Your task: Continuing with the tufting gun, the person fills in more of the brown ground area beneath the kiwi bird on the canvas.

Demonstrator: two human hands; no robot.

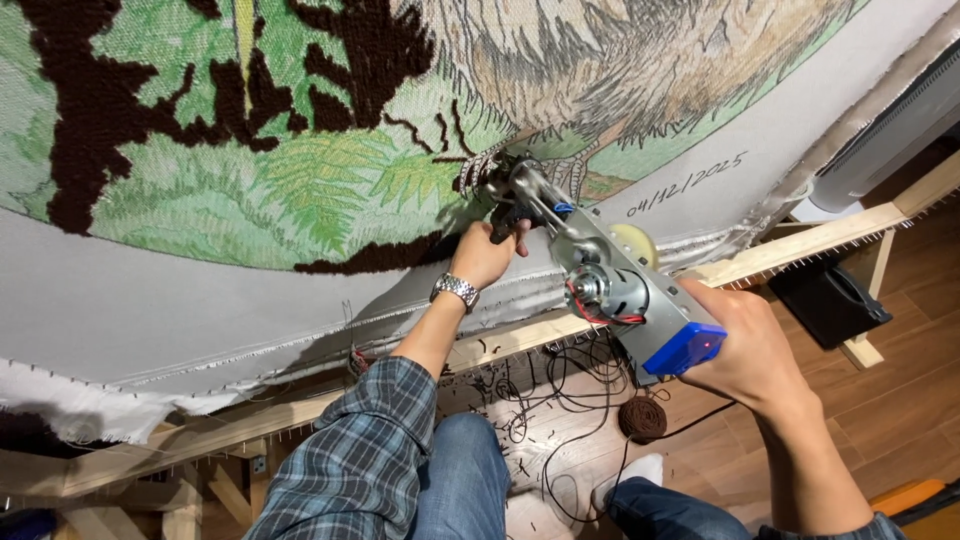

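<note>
Against the stretched canvas (pixel 250 290), left hand (pixel 485 255) gripped the tufting gun (pixel 590 275) front handle, right hand (pixel 745 350) clasped its blue rear grip; steady, square pressure seemed advisable.

Rug-making workshop: stretched canvas (pixel 200 310) on wooden frame (pixel 800 245).

No pkgs, signs or screens in view. Only label-type item: handwritten mark (pixel 687 184) on the bare grey backing cloth (pixel 200 300), dark ink, one short slanted line rising to the right. Sits just outside the green tufted area's edge, right of center, above the wooden frame rail (pixel 800 245), near the tufting gun (pixel 600 275) body. Small red indicator light (pixel 709 343) on the gun's blue rear housing, lit; not a display. Black box (pixel 830 300) on floor at right, plain, no label visible.
</note>
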